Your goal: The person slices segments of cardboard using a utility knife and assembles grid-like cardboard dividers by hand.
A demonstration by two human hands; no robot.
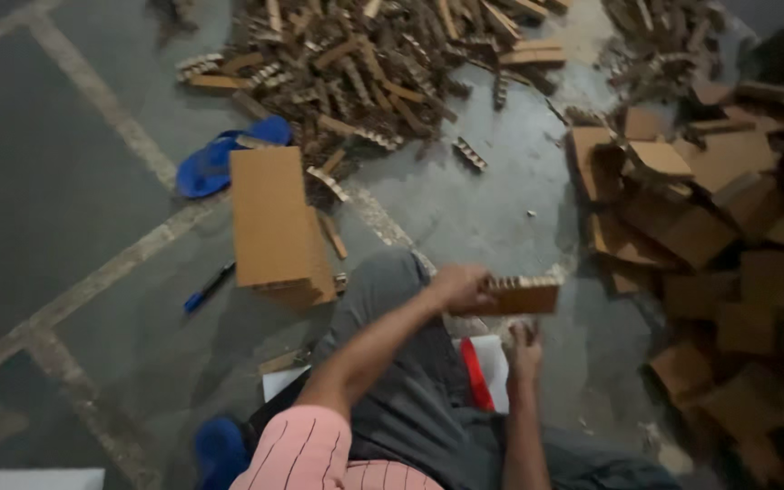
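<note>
Gripping notched cardboard strip [521, 295] at its left end: left hand [458, 286], fingers clamped round it, strip held level above lap. Right hand [524, 349] just below strip, fingers curled; whether touching, cannot tell. Stacked cardboard block [274, 227] stands near left. Heap of notched strips [365, 63] beyond; cardboard offcuts [719, 209] at right. Advice: keep strip level, steady free end from underneath.

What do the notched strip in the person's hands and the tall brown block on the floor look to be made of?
The notched brown strip, held by the left hand with the right hand just beneath it, looks like matte corrugated cardboard: tan, with comb-like cut slots along its top edge. The tall brown rectangular block seems the same material, probably stacked sheets, since its lower edge shows layers; blur leaves this uncertain.
</note>
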